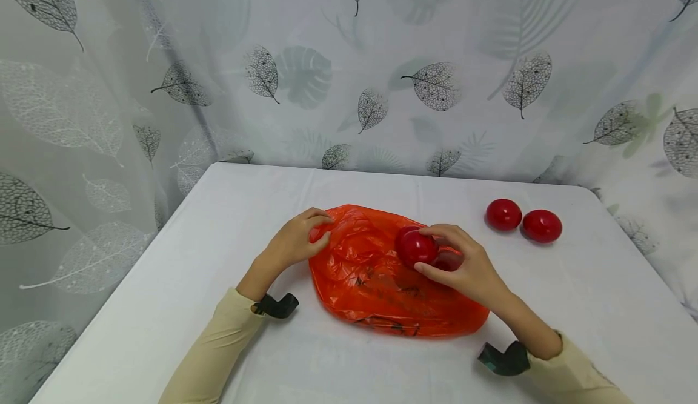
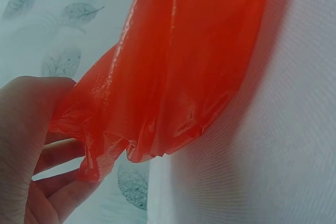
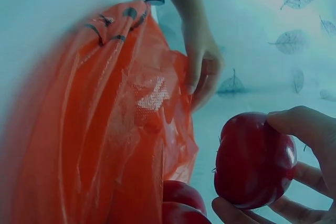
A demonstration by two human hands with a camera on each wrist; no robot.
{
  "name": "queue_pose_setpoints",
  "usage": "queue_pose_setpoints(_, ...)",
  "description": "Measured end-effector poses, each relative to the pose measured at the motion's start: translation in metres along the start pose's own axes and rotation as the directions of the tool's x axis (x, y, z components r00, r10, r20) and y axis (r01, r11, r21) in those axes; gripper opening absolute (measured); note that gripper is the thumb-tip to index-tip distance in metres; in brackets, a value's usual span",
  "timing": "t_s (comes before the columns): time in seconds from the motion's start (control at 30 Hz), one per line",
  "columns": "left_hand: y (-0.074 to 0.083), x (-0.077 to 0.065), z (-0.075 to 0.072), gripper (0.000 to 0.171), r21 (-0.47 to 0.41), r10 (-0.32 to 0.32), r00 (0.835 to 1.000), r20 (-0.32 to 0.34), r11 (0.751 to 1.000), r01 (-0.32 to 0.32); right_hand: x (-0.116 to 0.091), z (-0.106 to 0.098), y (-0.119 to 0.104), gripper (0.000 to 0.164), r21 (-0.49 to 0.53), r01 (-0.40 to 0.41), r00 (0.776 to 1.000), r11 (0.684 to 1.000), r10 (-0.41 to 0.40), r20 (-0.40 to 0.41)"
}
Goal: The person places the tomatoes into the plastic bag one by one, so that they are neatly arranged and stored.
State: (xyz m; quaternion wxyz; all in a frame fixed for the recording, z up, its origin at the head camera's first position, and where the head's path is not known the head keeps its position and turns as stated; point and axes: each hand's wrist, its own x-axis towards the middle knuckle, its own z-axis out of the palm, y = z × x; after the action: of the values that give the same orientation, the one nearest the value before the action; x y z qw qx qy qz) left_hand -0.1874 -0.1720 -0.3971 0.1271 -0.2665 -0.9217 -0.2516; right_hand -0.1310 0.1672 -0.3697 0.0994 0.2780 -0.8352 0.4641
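Observation:
A crinkled orange-red plastic bag (image 1: 360, 295) lies on the white table, its upper side loose and wrinkled. My left hand (image 1: 297, 237) pinches the bag's left edge between thumb and fingers; the left wrist view shows the thin plastic (image 2: 157, 77) bunched there. In my right hand (image 1: 469, 264) is a glossy red tomato (image 3: 254, 161), held by the fingertips over the bag. Close below it, more red tomatoes (image 3: 181, 203) show at the bag's edge in the right wrist view, partly hidden by the plastic.
Two more tomatoes, one (image 1: 503, 215) slightly behind the other (image 1: 542, 226), sit side by side at the table's back right. A leaf-patterned curtain (image 1: 371, 77) hangs behind the white table (image 1: 262, 192). Each wrist wears a black strap (image 1: 278, 306).

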Motion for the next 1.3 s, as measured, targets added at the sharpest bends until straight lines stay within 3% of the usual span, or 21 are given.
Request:
queue_pose_setpoints(0.27, 0.0, -0.001, 0.0, 0.028, 0.002, -0.003, 1.0, 0.001, 1.0, 0.003, -0.003, 0.009, 0.003, 0.058, 0.034, 0.047, 0.998, 0.998, -0.049, 0.033)
queue_pose_setpoints(0.67, -0.001, -0.002, 0.002, 0.028, -0.001, -0.007, 1.0, 0.009, 1.0, 0.007, -0.011, 0.024, 0.004, 0.053, 0.054, 0.017, 0.992, 0.998, -0.024, 0.127)
queue_pose_setpoints(1.3, -0.001, 0.0, -0.001, 0.027, 0.0, 0.002, 1.0, 0.018, 1.0, -0.002, -0.017, 0.039, 0.012, 0.05, 0.068, 0.038, 0.966, 0.997, -0.055, 0.253)
